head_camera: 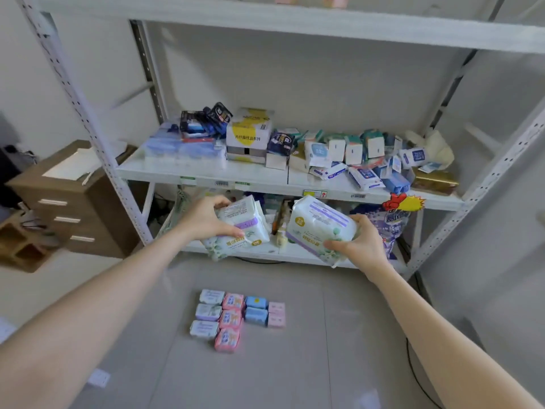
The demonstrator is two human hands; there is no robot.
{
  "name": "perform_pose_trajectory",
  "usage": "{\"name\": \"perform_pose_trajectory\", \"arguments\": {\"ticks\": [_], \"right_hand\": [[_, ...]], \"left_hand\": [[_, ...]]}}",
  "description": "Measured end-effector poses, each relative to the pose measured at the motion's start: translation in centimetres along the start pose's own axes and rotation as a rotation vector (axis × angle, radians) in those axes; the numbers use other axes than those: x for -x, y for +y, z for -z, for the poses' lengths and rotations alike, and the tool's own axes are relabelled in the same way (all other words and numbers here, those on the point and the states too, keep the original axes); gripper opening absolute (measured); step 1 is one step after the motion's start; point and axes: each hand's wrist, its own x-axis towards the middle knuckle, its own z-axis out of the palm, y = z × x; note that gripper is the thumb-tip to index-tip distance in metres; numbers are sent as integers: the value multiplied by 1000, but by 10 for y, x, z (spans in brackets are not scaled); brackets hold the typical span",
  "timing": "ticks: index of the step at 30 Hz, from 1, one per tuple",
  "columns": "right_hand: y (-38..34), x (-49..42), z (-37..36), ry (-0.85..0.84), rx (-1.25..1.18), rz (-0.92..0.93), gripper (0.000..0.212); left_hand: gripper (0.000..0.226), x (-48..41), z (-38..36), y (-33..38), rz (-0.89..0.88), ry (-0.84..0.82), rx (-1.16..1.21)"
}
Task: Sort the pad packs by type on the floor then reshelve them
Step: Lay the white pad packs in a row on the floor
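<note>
My left hand (208, 217) grips a white pad pack with purple trim (240, 224) in front of the low shelf. My right hand (358, 242) grips a second, similar white pad pack (317, 225), tilted, just to the right of the first. On the floor below lie sorted columns of packs: three white-purple packs (207, 312), three pink packs (230, 321), two blue packs (256, 309) and two pale pink packs (276, 314). The low shelf (265, 253) behind the held packs is mostly hidden by them.
The white metal rack's middle shelf (206, 172) carries several boxes, wipes packs and a gold box (433, 180). A purple bag (386, 222) sits on the low shelf at right. A brown drawer cabinet (73, 202) stands left. A black cable (413, 367) runs along the floor at right.
</note>
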Motion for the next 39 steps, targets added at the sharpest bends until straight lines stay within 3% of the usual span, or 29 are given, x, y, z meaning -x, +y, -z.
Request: {"name": "perform_pose_trajectory", "arguments": {"ticks": [4,16,26,39], "right_hand": [[39,29,-27,-69,2,-64,67],[104,84,-130,-249,46,-250,63],[136,96,-273,-269,72,-372,65],[280,89,-448,-370,124,-489,67]], "left_hand": [[85,34,-41,-41,117,-45,-51],[76,104,-80,-147,311,-127,-174],[75,61,-75,-287,275,-271,-279],[74,5,-202,-488,204,-456,-321]]}}
